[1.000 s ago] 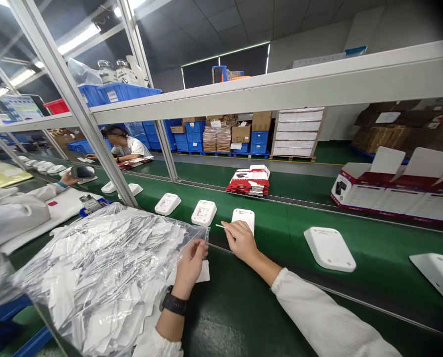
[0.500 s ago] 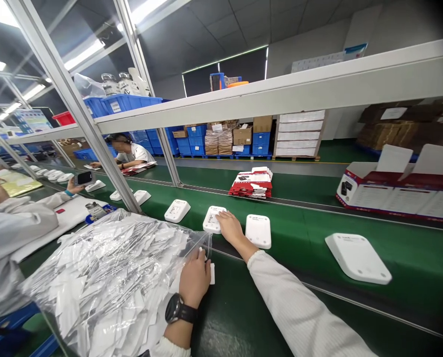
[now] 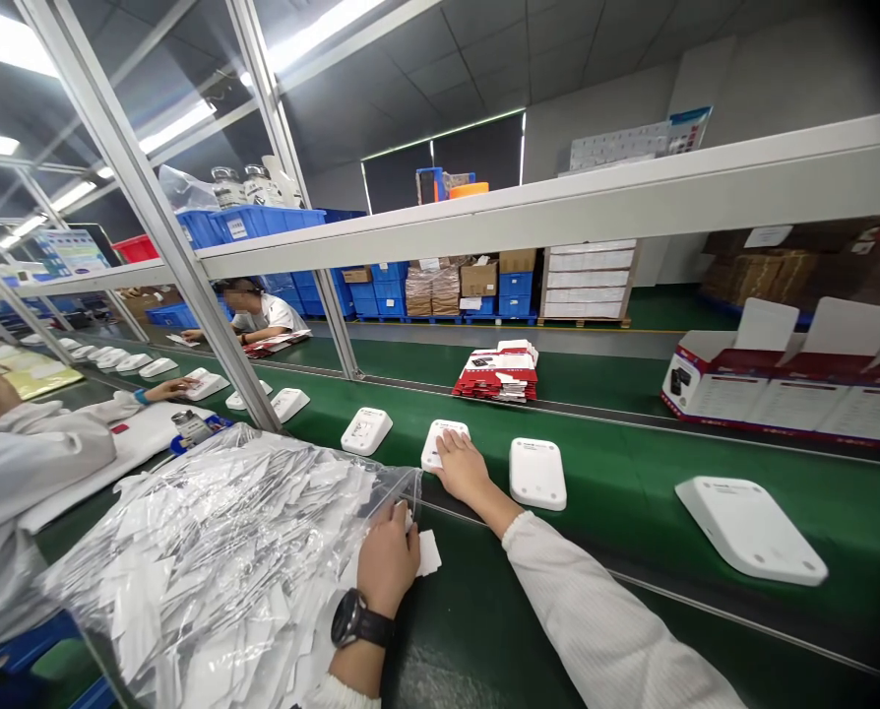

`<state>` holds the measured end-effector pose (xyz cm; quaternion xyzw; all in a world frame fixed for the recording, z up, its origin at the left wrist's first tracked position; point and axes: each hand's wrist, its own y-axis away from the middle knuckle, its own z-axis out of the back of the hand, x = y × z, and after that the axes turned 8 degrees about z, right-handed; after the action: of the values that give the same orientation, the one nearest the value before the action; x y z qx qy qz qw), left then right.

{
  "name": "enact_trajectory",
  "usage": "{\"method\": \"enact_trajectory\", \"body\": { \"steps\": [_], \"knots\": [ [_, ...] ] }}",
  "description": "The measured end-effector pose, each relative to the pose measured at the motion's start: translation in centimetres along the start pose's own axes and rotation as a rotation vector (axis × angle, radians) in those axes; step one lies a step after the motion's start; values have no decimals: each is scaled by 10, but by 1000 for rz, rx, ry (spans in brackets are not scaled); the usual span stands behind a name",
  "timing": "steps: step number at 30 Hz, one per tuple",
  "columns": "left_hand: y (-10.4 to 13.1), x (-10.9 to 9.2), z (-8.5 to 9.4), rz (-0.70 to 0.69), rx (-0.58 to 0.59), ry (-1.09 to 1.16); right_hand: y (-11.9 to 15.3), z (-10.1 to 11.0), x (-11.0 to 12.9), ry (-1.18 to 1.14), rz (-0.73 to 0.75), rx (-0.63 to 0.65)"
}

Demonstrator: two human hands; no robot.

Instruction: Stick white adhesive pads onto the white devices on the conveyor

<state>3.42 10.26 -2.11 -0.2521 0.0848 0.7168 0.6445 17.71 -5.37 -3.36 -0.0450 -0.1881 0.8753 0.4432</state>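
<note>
My right hand (image 3: 464, 467) lies palm down on a white device (image 3: 440, 440) on the green belt (image 3: 609, 512), its fingers laid over the top face. At the right edge of a clear plastic bag full of white slips (image 3: 225, 551), my left hand (image 3: 390, 553), with a black watch on the wrist, is closed. White pieces show at its fingertips, and a white card (image 3: 429, 553) pokes out beside it. Another white device (image 3: 367, 431) sits left of my right hand, one (image 3: 537, 474) just right of it, and a larger-looking one (image 3: 751, 529) farther right.
Red and white flat cartons (image 3: 496, 374) are stacked beyond the belt, with open boxes (image 3: 772, 384) at right. A metal post (image 3: 166, 226) and a white shelf (image 3: 543, 212) stand ahead. Another person's sleeve (image 3: 71, 433) is at left; a second person sits farther off.
The devices near my hands have shifted right along the belt, my right hand moving slightly with one. The co-worker's hand at left has lowered onto a device, and the phone-like object is gone from view.
</note>
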Motion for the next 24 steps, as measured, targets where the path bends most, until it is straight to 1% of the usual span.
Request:
{"method": "enact_trajectory", "body": {
  "steps": [3, 5, 7, 10, 12, 14, 16, 18, 21, 24],
  "knots": [
    [0, 2, 1, 28, -8, 78, 5, 3, -3, 0, -2, -14],
    [0, 4, 3, 54, -24, 147, 11, 6, -7, -13, -3, -51],
    [-2, 5, 7, 64, -23, 243, 20, 10, -10, -34, -4, -117],
    [-5, 5, 15, 30, 48, 453, 42, 18, -9, -69, 8, -244],
    [-7, 4, 20, 35, 107, 631, 60, 25, 0, -98, 44, -296],
    [-7, 0, 22, 89, 148, 822, 81, 32, 15, -188, 114, -346],
    [-6, -4, 21, 152, 178, 1007, 100, 39, 32, -317, 177, -401],
    [-4, -9, 17, 205, 197, 1163, 116, 44, 48, -423, 195, -449],
    [0, -14, 11, 269, 220, 1312, 129, 48, 62, -411, 204, -461],
    [1, -17, 8, 266, 254, 1337, 130, 47, 63, -411, 219, -458]
  ]
}}
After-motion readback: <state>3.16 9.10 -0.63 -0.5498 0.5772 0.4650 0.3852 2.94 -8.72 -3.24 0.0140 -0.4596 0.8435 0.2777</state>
